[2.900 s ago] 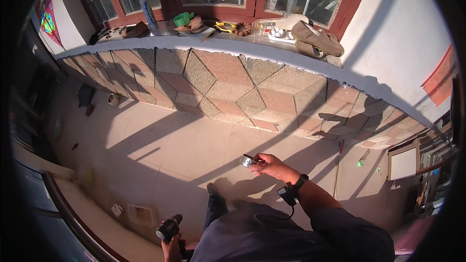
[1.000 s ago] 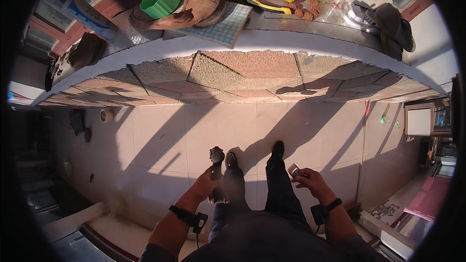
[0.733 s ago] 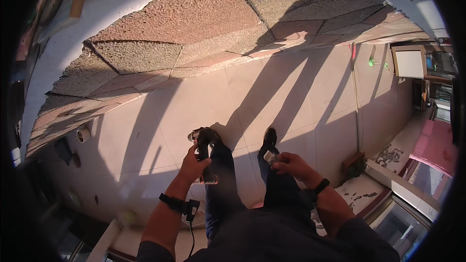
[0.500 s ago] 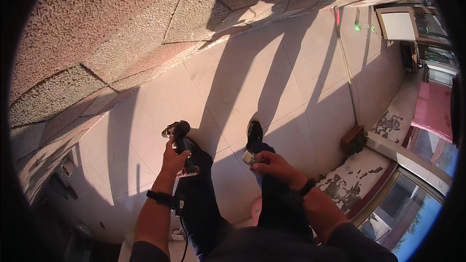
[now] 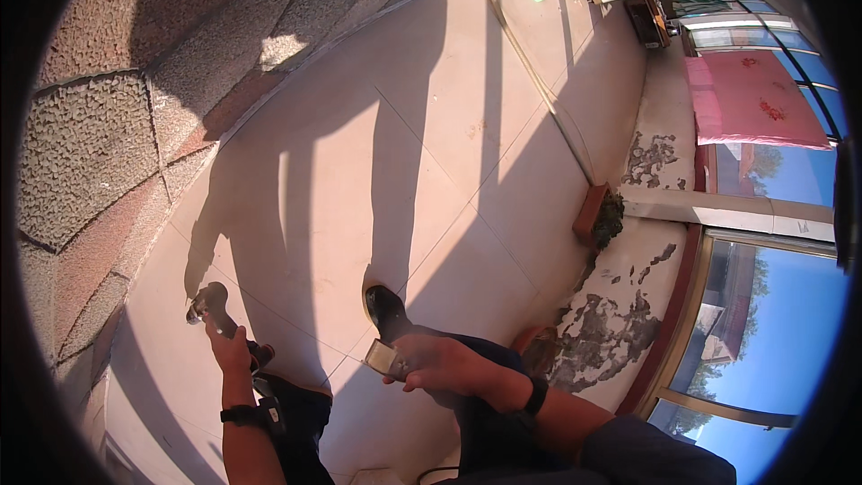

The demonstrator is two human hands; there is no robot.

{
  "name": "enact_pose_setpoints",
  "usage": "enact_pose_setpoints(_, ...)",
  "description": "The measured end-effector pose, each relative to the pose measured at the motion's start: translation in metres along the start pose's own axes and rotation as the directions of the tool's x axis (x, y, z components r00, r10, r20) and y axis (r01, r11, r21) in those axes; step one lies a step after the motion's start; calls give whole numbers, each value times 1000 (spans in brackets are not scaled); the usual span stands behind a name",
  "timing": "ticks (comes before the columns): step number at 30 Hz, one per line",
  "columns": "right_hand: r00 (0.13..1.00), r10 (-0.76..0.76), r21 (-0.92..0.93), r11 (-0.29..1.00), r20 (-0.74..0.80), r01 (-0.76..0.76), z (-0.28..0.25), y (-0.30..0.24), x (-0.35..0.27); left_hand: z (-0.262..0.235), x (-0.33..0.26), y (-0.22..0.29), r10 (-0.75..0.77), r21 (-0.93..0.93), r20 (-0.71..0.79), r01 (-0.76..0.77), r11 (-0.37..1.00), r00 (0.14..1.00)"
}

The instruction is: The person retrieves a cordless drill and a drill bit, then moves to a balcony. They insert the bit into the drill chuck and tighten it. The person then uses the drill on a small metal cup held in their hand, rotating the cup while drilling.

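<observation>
My left hand (image 5: 229, 346) is closed around a dark, drill-like tool (image 5: 213, 296) with a rounded head; its lower end sticks out past my wrist side. The exact kind of tool cannot be told. In my right hand (image 5: 440, 364) is a small flat rectangular piece (image 5: 382, 357), pale yellowish with a grey edge, pinched at its right side. The two hands are well apart, both over the tiled floor (image 5: 350, 216), with my dark shoe (image 5: 384, 307) between them.
Rough stone cladding (image 5: 90, 153) borders the left. On the right are a peeling wall (image 5: 611, 341), a window (image 5: 736, 332), a reddish planter (image 5: 589, 214), a round pot (image 5: 536, 348) and a pink cloth (image 5: 759, 99). A long pole (image 5: 530, 67) lies on the floor farther ahead.
The view has turned and shifted, so the planter, window and pole appear farther left. Both hands keep their hold, now farther apart and lower left in the picture. My legs have shifted too.
</observation>
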State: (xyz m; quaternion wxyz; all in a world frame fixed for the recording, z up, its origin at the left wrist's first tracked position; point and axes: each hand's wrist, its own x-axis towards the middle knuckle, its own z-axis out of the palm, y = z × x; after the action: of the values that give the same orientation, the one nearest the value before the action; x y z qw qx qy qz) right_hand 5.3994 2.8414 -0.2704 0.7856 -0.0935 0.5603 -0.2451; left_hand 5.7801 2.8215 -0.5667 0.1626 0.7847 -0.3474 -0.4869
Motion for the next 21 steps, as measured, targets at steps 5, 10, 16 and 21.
enact_pose_setpoints(5, 1000, 9, -41, 999, -19, -10, -16, -9, 2, 31, 15, 16, 21, 24, -98, -19, 1000, 995)
enact_pose_setpoints(10, 996, -70, 32, 997, 50, 69, -29, -11, 4, 46, 20, 34, 6, 32, -148, -1, 999, 989)
enact_pose_setpoints(16, 993, -90, 119, 990, 78, 80, -36, -18, 4, 63, 31, 26, -70, 18, -187, 75, 997, 980)
enact_pose_setpoints(21, 991, -130, 56, 990, 24, 128, -36, -28, 0, 75, 41, 6, -130, -64, -221, 118, 991, 967)
